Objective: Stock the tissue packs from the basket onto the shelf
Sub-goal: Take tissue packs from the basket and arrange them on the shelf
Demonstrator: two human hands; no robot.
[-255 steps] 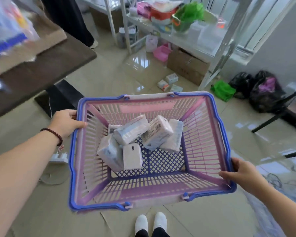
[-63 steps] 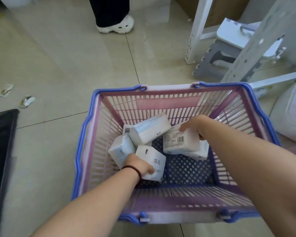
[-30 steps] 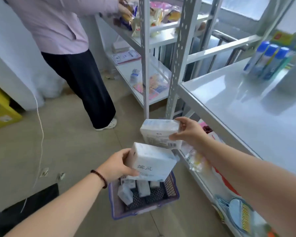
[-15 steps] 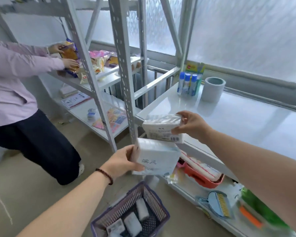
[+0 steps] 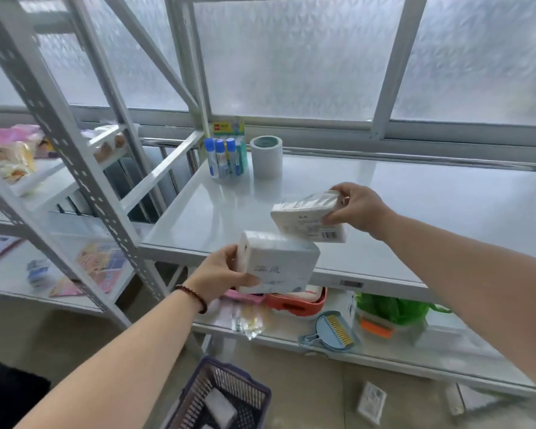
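The shelf (image 5: 415, 205) is a white, glossy metal board in a grey-white rack with perforated posts, and it stands in front of a wide window with frosted glass. At the back left corner of this board stand a pack of blue-capped bottles (image 5: 225, 157) and, just beside it, a grey-white roll (image 5: 266, 156). The rest of the board is smooth and reflects the window light.

The left hand (image 5: 220, 274) grips one tissue pack (image 5: 279, 264) with thumb and fingers curled round its left end, in the air at the front edge of the shelf. The right hand (image 5: 358, 209) pinches a second tissue pack (image 5: 310, 216) by its right end, above the board and slightly tilted; whether it touches the board I cannot tell. The two packs are very near each other.

On the lower board lie an orange tray (image 5: 294, 300), a small blue dustpan with brush (image 5: 331, 332) and a green bag (image 5: 390, 309). The basket (image 5: 229, 394) stands on the beige tiled floor below, with more white packs in it. One small packet (image 5: 372, 402) lies on the floor at the right. A neighbouring rack at the left carries colourful packets (image 5: 10, 153).
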